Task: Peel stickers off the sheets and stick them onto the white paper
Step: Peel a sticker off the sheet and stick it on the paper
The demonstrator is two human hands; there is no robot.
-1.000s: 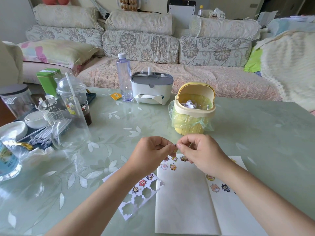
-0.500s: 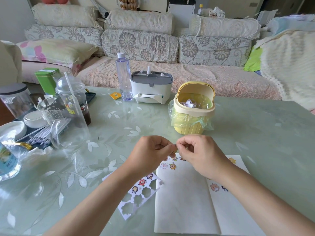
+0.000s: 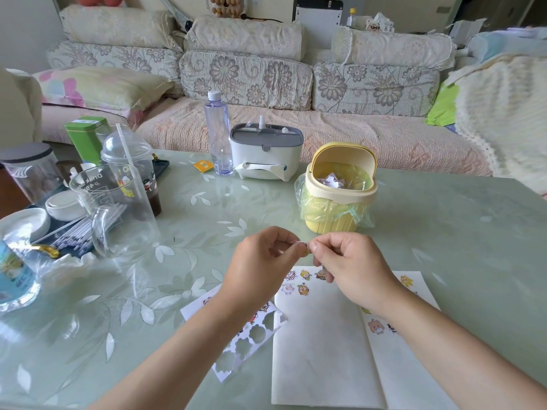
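Tally — hands x2: left hand [image 3: 260, 263], right hand [image 3: 353, 270]; small sticker [image 3: 304, 247] pinched btwn, x1. White paper sheet [image 3: 319, 350] x1, part-peeled sticker sheet [image 3: 247, 346] x1 — yellow plastic bin [image 3: 334, 224] x1, clear plastic bottle [image 3: 218, 134] x1.

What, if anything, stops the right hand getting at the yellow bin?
Probably nothing, so yes: only bare table lies between the right hand and the bin, though it is busy pinching a sticker.

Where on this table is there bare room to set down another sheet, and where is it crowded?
Bare: the table right of the bin and white paper; also the near-left, between jug and sticker sheet. Crowded: the left edge with cups and dishes, and the paper's top, where left hand and right hand pinch a sticker.
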